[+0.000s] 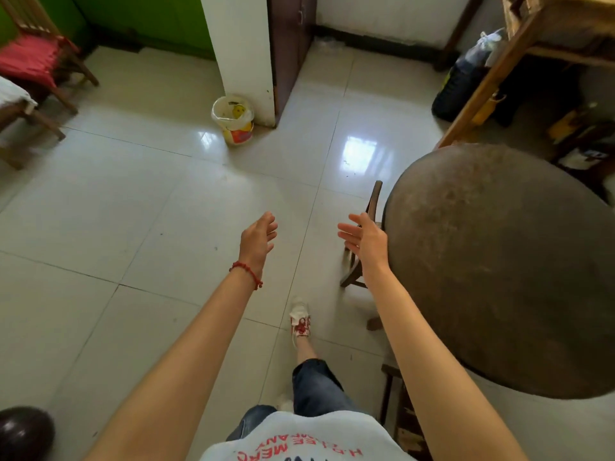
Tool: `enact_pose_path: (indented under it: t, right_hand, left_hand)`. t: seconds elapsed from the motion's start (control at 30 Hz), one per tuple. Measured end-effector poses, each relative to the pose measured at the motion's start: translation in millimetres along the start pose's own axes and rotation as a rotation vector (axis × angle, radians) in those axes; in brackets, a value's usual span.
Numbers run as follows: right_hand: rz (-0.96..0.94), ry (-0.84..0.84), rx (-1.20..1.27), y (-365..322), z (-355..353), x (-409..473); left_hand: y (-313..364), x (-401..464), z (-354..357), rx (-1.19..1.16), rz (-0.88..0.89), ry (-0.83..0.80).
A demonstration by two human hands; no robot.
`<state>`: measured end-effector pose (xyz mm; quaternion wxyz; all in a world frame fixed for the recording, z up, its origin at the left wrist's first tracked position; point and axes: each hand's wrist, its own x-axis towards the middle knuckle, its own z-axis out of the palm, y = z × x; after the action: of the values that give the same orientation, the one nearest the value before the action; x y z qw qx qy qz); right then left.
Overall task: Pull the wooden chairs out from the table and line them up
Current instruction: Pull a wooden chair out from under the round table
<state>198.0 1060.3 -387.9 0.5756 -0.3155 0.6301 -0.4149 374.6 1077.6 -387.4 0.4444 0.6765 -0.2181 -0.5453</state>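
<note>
A round dark table (499, 261) fills the right side of the head view. One wooden chair (372, 207) is tucked under its left edge; only the back rail and legs show. A second wooden chair (396, 417) peeks out under the table's near edge, beside my right arm. My right hand (364, 239) hovers open, fingers spread, just in front of the first chair's back without gripping it. Over the bare tiles to the left, my left hand (258, 241), with a red bracelet at the wrist, is open and holds nothing.
A chair with a red cushion (36, 58) stands at the far left, with another wooden seat (16, 111) in front of it. A small plastic bucket (234, 119) sits by the white pillar. A wooden table (519, 44) with bags and clutter under it stands at the far right. Glossy floor tiles (133, 211).
</note>
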Motion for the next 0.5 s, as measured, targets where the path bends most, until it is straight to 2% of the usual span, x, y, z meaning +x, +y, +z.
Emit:
enact_pose_path:
  t: [0.5]
  right_hand:
    - [0.032, 0.022, 0.018, -118, 78, 219]
  left_hand:
    - [151, 216, 68, 0.088, 0.023, -0.038]
